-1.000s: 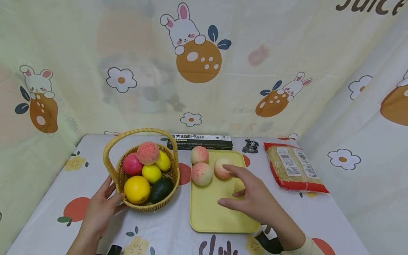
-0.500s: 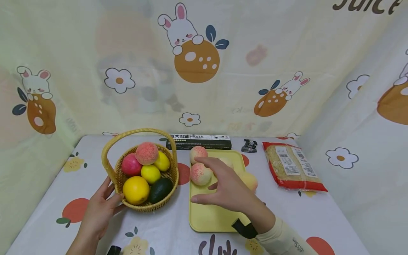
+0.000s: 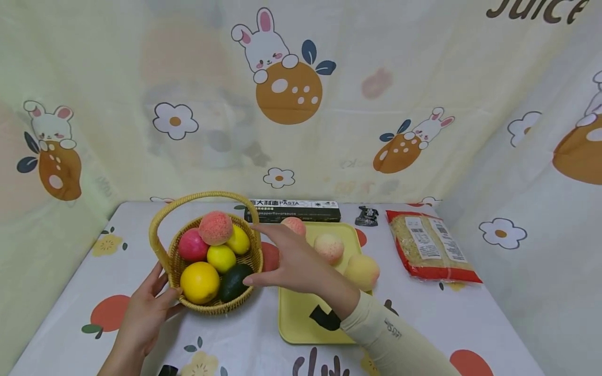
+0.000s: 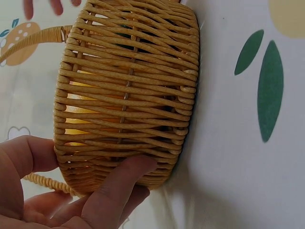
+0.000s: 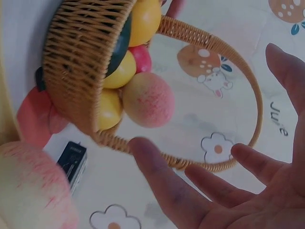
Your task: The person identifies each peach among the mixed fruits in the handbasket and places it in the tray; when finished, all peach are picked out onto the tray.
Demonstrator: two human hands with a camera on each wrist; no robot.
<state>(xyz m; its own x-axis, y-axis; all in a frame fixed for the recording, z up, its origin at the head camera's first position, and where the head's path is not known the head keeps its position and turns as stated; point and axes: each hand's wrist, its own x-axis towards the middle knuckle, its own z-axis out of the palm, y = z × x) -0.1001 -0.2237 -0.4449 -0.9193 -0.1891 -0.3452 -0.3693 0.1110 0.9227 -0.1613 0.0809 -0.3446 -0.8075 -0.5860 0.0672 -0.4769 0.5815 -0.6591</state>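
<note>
A wicker basket (image 3: 218, 308) with a tall handle stands at the left of the table. In it lie a pink peach (image 3: 216, 228), a magenta fruit (image 3: 193, 245), yellow lemons (image 3: 221, 258), an orange-yellow round fruit (image 3: 199, 282) and a dark green avocado (image 3: 233, 284). My left hand (image 3: 147, 308) holds the basket's left side, thumb at the rim and fingers against the weave (image 4: 128, 100). Fingers spread and holding nothing, my right hand (image 3: 293, 261) is beside the basket's right rim. It partly covers the yellow tray (image 3: 301, 324), where peaches (image 3: 329, 248) and a yellowish one (image 3: 362, 272) lie.
A dark pasta box (image 3: 292, 211) lies at the back behind the tray. To its right is a small black packet (image 3: 367, 215). A red-edged clear bag of grain-like food (image 3: 430, 247) lies at the right. A printed curtain hangs behind the table.
My right hand has moved left from over the tray to the basket's right side, passing above the peaches. My left hand stays on the basket.
</note>
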